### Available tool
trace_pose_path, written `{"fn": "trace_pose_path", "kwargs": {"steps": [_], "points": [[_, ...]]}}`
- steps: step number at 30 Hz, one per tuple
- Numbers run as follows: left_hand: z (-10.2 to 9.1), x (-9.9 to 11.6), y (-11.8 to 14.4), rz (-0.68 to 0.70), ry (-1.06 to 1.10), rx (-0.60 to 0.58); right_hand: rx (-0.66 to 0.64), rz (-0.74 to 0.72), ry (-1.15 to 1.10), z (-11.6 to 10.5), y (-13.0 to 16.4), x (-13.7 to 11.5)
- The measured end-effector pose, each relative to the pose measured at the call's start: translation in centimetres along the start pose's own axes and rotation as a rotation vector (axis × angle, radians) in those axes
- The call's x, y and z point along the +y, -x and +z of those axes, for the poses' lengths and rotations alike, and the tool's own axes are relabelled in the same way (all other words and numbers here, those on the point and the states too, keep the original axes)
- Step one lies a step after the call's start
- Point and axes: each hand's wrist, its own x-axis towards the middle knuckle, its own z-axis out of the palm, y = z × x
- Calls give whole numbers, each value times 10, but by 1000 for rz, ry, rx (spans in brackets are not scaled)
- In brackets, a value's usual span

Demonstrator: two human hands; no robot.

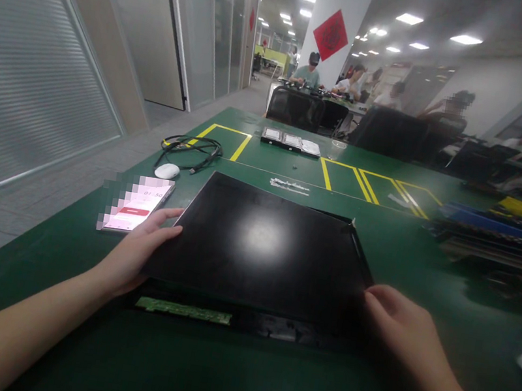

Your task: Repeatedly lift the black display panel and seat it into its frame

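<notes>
A glossy black screen panel (273, 270) is in the middle of the green table, with a bright light reflected in its face. My left hand (146, 247) grips its left edge, thumb on top and fingers along the side. At the right edge, my right hand (398, 313) pinches the panel near its front corner. Beneath and in front of the panel shows a black frame (292, 330), along with a narrow green circuit board strip (183, 310). The panel sits slightly askew over this frame, whose far right corner sticks out. The undersides of both hands are hidden.
Left of the panel lie a lit phone (138, 206), a white rounded object (167, 171) and a coiled black cable (212, 160). Several hard drives (290, 141) and a clear cup (338, 148) stand at the back. Blurred stacked parts (492, 235) occupy the right side.
</notes>
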Motion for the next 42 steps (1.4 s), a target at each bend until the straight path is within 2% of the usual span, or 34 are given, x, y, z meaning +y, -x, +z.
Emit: {"fn": "trace_pose_path", "kwargs": {"steps": [15,20,28,42], "points": [[5,2,2,-10,4,37,6,19,-8,1,0,-1],[5,1,2,3,17,30,22,6,10,1,-2,1],[2,0,2,-9,11,11,-24,53,9,0,-1,0],[2,-1,2,5,-9,-16,-1,24,-5,1,0,1]]}}
